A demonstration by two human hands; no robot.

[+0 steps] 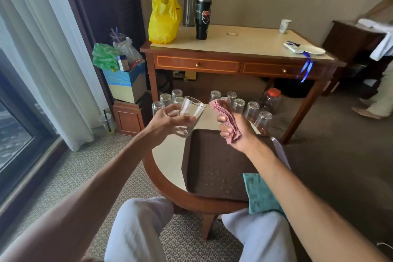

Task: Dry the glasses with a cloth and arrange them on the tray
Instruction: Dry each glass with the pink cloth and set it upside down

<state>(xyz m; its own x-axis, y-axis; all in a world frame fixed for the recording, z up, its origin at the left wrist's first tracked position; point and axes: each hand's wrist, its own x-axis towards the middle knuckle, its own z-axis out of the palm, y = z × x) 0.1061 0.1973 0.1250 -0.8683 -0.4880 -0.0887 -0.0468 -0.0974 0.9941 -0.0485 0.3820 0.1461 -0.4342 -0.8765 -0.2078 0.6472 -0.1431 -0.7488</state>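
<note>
My left hand (170,122) grips a clear glass (190,114) round its lower part, tilted with the mouth up and to the right. A bunched pink cloth (225,117) is held in my right hand (232,132), close to the right of the glass and apart from it. Both hover over the far edge of the brown tray (204,168), which carries only water drops. Several upturned glasses (251,110) stand in rows on the round table behind the tray.
The round table (168,159) has a wooden rim. A teal cloth (259,195) lies at the tray's near right corner. Behind stands a desk (244,44) with a yellow bag (163,17) and bottles. A plastic jar (272,99) sits beyond the glasses.
</note>
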